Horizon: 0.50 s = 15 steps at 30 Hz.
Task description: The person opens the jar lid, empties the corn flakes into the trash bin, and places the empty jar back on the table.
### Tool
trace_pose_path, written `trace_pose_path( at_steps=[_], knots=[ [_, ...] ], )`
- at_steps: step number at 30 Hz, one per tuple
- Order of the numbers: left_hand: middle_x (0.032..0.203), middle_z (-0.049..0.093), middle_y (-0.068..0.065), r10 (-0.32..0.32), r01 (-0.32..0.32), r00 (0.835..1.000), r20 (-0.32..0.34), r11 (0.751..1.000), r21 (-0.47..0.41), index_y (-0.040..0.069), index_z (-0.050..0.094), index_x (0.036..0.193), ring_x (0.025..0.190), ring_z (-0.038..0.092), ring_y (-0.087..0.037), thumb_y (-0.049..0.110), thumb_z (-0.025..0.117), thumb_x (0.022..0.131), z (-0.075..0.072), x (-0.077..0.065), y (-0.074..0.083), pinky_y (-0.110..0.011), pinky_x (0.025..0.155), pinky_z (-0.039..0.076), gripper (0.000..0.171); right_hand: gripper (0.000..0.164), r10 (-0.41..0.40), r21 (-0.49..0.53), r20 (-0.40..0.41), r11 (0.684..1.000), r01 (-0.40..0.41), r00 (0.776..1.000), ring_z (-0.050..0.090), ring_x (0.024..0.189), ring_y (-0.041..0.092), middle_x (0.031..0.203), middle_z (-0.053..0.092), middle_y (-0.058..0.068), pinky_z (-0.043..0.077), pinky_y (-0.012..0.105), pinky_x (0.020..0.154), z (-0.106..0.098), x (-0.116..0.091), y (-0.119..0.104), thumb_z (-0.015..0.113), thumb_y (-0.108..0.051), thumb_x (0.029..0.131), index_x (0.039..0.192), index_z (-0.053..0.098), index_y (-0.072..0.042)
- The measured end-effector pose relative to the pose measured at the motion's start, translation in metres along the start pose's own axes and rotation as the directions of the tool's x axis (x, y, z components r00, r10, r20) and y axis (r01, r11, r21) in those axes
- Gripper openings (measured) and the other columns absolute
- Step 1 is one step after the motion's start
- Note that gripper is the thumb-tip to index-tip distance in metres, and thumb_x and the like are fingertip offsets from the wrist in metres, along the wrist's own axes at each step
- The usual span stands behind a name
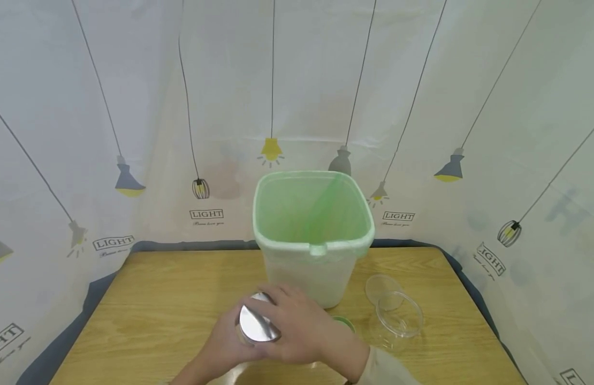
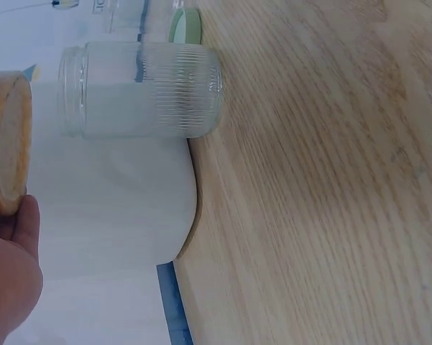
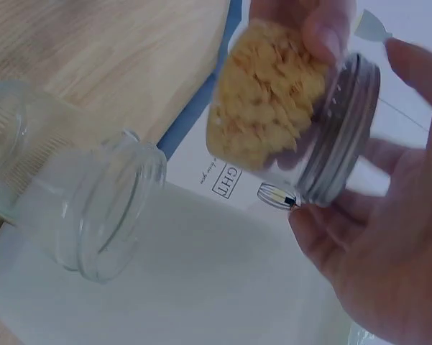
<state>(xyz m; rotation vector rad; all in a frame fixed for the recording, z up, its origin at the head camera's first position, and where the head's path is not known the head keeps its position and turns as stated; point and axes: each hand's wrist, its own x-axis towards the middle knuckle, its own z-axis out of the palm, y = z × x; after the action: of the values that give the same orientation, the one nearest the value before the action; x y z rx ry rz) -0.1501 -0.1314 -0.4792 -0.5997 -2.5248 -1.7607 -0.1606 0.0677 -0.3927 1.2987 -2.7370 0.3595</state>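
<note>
Held above the table is a small clear jar [image 3: 266, 97] of yellowish flakes, tilted in the right wrist view, with a silver lid [image 1: 258, 325]. My left hand [image 1: 222, 342] grips the jar's body, and its fingers show near the jar's base in the left wrist view. My right hand [image 1: 302, 326] has its fingers and thumb curled round the lid, which sits on the jar. Below and beside it, a ribbed glass jar [image 2: 140, 90] stands upright on the table without a lid; nothing shows inside. A green lid [image 2: 187, 27] lies beyond that glass jar.
A white bin [image 1: 306, 267] with a pale green liner stands just beyond my hands. To the right are an uncovered clear container [image 1: 414, 321] and a clear round lid [image 1: 380, 283]. A curtain printed with lamps surrounds the wooden table [image 1: 172, 299] at the back and sides.
</note>
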Motion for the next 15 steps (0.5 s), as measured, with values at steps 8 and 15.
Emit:
trace_pose_path(
  at_steps=[8, 15],
  knots=[
    [0.123, 0.064, 0.009, 0.069, -0.068, 0.998, -0.012, 0.996, 0.06, 0.031, 0.045, 0.14, 0.107, 0.061, -0.008, 0.032, 0.086, 0.071, 0.0004, 0.0009, -0.0015, -0.027, 0.093, 0.051, 0.08, 0.078, 0.071, -0.102, -0.087, 0.992, -0.079, 0.994, 0.053, 0.107, 0.017, 0.12, 0.059, 0.002, 0.051, 0.033, 0.09, 0.0065, 0.0032, -0.0044, 0.054, -0.074, 0.082, 0.139, 0.048, -0.022],
    [0.119, 0.064, 0.007, -0.001, 0.002, 1.0, -0.014, 0.999, 0.032, 0.03, 0.049, 0.134, 0.103, 0.062, -0.009, 0.028, 0.09, 0.066, 0.0025, 0.0, -0.0009, -0.026, 0.089, 0.052, 0.079, 0.068, -0.079, -0.084, -0.1, 0.994, 0.071, 0.992, 0.054, 0.112, 0.016, 0.127, 0.058, -0.002, 0.049, 0.032, 0.09, 0.0014, 0.0044, -0.0008, 0.071, -0.051, 0.077, 0.138, 0.05, -0.027]
  ],
)
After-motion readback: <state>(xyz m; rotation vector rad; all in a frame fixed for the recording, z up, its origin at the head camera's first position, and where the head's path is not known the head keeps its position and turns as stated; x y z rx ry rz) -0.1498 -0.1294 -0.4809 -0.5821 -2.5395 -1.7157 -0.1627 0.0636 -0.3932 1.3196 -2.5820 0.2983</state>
